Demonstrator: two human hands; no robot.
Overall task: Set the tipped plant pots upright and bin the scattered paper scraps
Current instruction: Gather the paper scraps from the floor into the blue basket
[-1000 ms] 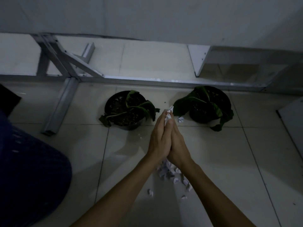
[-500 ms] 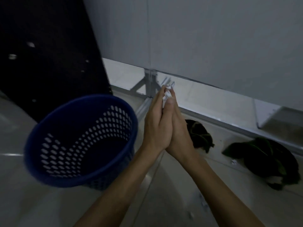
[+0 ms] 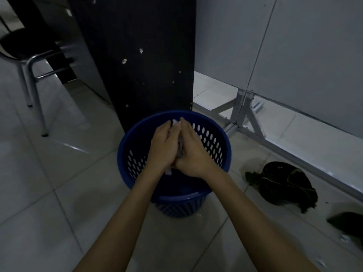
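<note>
My left hand [image 3: 164,147] and my right hand [image 3: 193,152] are pressed palm to palm directly over the open mouth of a blue perforated bin [image 3: 212,138]. A wad of white paper scraps [image 3: 175,122] is squeezed between them, peeking out at the fingertips and at the heel of the left hand. To the right on the floor stands a black plant pot [image 3: 282,183] with dark green leaves. Only an edge of a second pot [image 3: 347,222] shows at the right border. A few white scraps [image 3: 344,238] lie near it.
A tall black panel [image 3: 141,55] stands just behind the bin. A chair with metal legs [image 3: 33,83] is at the left. A grey metal frame [image 3: 247,116] runs along the wall at the right. The floor is pale tile.
My view and both hands have swung left, from beside the bin to right above its opening, still clasping the scraps. The pots have slid to the right edge.
</note>
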